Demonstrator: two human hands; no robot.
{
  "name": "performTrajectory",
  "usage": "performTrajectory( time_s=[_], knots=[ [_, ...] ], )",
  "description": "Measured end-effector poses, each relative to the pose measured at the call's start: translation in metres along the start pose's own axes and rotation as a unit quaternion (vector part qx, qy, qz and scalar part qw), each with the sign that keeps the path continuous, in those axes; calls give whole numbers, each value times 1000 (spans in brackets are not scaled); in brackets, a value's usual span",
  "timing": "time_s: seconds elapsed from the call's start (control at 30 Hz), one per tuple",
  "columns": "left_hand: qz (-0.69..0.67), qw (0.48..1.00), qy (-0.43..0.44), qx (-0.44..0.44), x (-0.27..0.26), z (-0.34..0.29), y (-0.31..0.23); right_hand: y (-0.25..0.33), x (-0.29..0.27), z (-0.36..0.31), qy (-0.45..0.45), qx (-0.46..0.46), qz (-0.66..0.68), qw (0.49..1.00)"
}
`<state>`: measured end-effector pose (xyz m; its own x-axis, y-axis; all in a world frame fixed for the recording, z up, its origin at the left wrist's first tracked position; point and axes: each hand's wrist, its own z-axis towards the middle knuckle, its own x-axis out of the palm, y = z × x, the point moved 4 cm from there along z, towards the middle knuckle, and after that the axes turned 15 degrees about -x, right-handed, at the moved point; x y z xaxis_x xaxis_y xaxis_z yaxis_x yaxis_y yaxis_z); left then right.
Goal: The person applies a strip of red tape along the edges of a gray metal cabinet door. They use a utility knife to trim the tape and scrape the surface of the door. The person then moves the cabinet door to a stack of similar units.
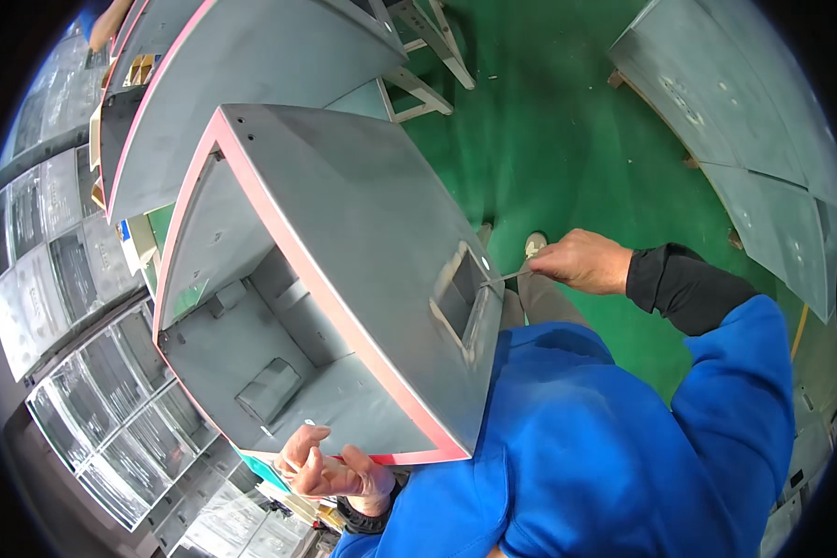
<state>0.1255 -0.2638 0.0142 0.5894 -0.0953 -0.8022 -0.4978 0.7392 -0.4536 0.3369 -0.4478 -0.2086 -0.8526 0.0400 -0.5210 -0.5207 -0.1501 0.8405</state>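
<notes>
A grey-painted sheet-metal cabinet (344, 195) lies tilted in front of me, its open front framed in pink. In its right-hand side is a rectangular cutout (458, 305) with pale, rubbed-looking edges. My right hand (581, 261) is closed on a thin, flat grey tool (504, 278), whose far end reaches the cutout's right edge; its exact kind is unclear. At the near pink edge of the cabinet, my left hand (335, 472) has its fingers loosely bent and apart, with nothing visible in them. Whether it rests on the edge cannot be made out.
Another grey, pink-edged housing (260, 65) stands behind, near a metal stand (428, 93). Large grey panels (744, 139) lie at the right on wooden blocks. Film-wrapped units (112, 372) line the left. Part of another person's arm (110, 23) shows at the upper left. The floor (567, 139) is green.
</notes>
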Motion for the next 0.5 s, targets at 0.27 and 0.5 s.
performTrajectory(
  time_s=[0.27, 0.5],
  knots=[
    [-5, 1000, 22, -3, 2, 3, 0, -5, -5, 9, -25, 10, -48, 998],
    [8, 999, 43, 23, 1, 3, 4, 6, -3, 6, -18, 42, -39, 998]
  ],
)
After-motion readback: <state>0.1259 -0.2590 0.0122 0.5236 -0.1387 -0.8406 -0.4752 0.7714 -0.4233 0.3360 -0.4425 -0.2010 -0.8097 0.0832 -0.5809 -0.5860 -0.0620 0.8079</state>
